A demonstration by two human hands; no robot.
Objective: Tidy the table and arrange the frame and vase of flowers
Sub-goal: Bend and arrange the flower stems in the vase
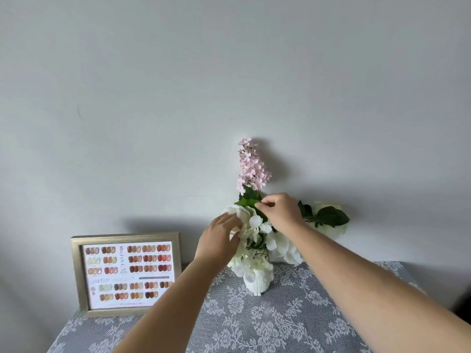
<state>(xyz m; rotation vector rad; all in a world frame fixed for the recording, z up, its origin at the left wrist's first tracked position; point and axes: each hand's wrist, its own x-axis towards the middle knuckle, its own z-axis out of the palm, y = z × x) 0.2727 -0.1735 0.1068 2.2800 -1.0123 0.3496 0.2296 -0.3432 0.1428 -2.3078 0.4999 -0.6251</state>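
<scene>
A small white vase (258, 280) stands near the back of the table, against the wall. It holds white flowers (284, 250), green leaves and one tall pink flower spike (251, 166). My left hand (219, 239) touches the white blooms on the vase's left side, fingers curled into the petals. My right hand (279, 210) is above the bunch and pinches a green leaf (248, 198) at the foot of the pink spike. A gold picture frame (126, 273) with rows of nail colour samples stands upright at the table's back left.
The table carries a grey cloth (293, 327) with a white lace flower pattern. A plain pale wall (229, 85) rises directly behind the vase and frame. The table's right edge drops off near a dark area at the far right.
</scene>
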